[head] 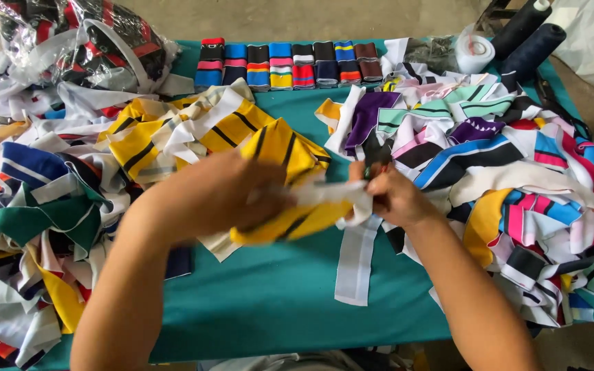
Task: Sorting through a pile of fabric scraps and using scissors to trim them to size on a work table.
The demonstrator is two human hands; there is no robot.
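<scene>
The teal table [276, 302] spread under everything I had before me, and most of it was buried in cloth. At nine o'clock from my hands lay the biggest heap of mixed fabric strips [29, 206], white, navy, green and red, reaching to the left edge. At three o'clock a second heap of striped pieces [517, 178] in pink, blue, purple and black crowded close against my right wrist. At eleven o'clock lay a smaller pile of yellow strips with black lines [173, 130], with a clear plastic bag of cloth [77, 41] behind it. At twelve o'clock, along the far edge, stood a neat row of folded colour bands [287, 65], and at one o'clock two dark thread cones [534, 34] beside a white roll of tape [474, 53]. My left hand [218, 196] was closed around a yellow and black striped piece [287, 185], held above the table's middle. My right hand [390, 196], just beside it, pinched the white strip [355, 240] that ran from the yellow piece and hung down toward six o'clock.
</scene>
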